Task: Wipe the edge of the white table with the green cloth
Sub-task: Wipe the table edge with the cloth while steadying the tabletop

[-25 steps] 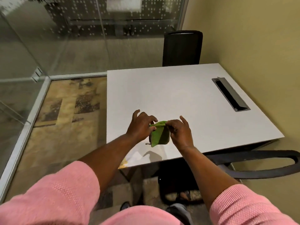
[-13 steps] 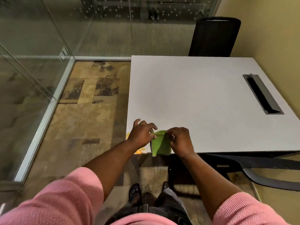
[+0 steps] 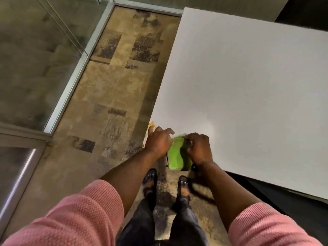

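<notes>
The green cloth (image 3: 177, 155) hangs folded over the near left corner of the white table (image 3: 248, 86). My left hand (image 3: 158, 141) pinches the cloth's upper left edge at the corner. My right hand (image 3: 199, 148) grips its upper right part, fingers curled over the fold. The cloth's lower end drapes below the table's near edge. Both hands sit right at the corner, with the table top stretching away to the right and far side.
A yellow item (image 3: 148, 134) shows just left of the table corner, partly hidden by my left hand. A glass wall with a metal frame (image 3: 78, 68) runs along the left. Patterned carpet (image 3: 115, 103) lies between the wall and the table. My feet (image 3: 166, 183) stand below.
The view has tilted down and closer, so the chair and cable slot left the frame. Both hands with the cloth have moved from the table top to its near left corner.
</notes>
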### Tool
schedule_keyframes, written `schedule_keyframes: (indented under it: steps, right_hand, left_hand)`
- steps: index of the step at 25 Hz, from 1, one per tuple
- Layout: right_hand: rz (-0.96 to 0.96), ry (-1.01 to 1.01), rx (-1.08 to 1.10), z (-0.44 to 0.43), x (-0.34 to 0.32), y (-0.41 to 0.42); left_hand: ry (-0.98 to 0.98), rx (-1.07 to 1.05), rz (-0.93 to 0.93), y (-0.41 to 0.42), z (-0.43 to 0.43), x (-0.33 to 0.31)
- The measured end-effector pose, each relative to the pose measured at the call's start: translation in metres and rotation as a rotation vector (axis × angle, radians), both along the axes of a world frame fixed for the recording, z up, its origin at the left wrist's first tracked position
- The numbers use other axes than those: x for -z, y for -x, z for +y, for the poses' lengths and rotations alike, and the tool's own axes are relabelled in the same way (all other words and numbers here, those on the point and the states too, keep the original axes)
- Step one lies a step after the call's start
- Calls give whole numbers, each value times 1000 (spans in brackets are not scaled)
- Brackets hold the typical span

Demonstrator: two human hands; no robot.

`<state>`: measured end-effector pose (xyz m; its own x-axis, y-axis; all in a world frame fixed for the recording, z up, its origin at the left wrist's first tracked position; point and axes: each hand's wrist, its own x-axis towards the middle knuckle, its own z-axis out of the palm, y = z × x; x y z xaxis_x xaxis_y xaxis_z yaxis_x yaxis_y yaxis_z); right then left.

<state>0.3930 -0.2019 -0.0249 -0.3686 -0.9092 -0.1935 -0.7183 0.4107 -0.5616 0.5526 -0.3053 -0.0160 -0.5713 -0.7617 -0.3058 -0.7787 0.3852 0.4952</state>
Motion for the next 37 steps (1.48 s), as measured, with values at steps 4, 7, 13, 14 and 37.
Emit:
schedule_keyframes:
  steps: [4,7,13,14,37]
  right_hand:
    - [-14,-60,-37,-12,15,8]
    - [20,-23,-97,-15,16,17]
    - [84,50,-285,-13,29,46]
    - [95,33,-321,-12,34,51]
    - [399,-21,-404,-23,103,53]
  left_hand:
    - [157,-99,0,5,24,16]
    - [204,-52,25,14,57,27]
    - [99,-111,-100,40,110,57]
    - [81,-136,-129,44,112,60]
    - [198,-179,-121,33,82,93]
